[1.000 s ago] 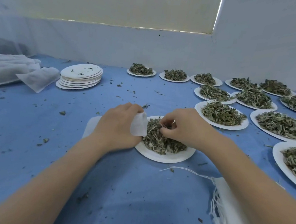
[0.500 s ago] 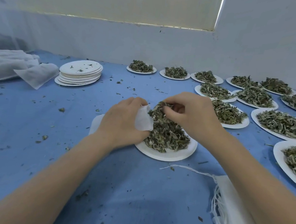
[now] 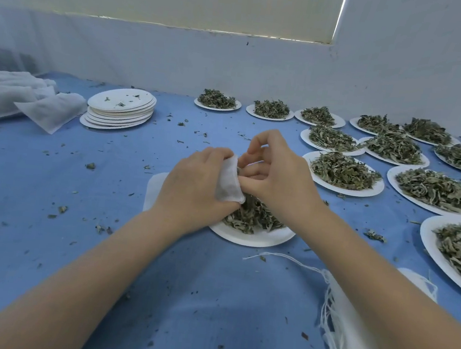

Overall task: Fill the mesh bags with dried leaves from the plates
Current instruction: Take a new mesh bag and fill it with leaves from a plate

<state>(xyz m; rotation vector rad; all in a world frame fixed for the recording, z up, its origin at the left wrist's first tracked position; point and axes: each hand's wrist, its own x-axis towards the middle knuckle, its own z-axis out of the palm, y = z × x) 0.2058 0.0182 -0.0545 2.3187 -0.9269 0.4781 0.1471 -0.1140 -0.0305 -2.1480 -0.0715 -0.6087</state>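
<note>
Risen off the plate, right hand seemingly pinches leaves into left hand's gripped mesh bag

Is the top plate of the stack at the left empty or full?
Nearly empty: the top plate of the stack shows bare white, with only a few leaf crumbs.

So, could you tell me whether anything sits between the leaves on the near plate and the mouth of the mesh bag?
Nothing visible does. The left hand holds the mesh bag directly above the dried leaves on the near plate, and the right hand is at its mouth.
</note>
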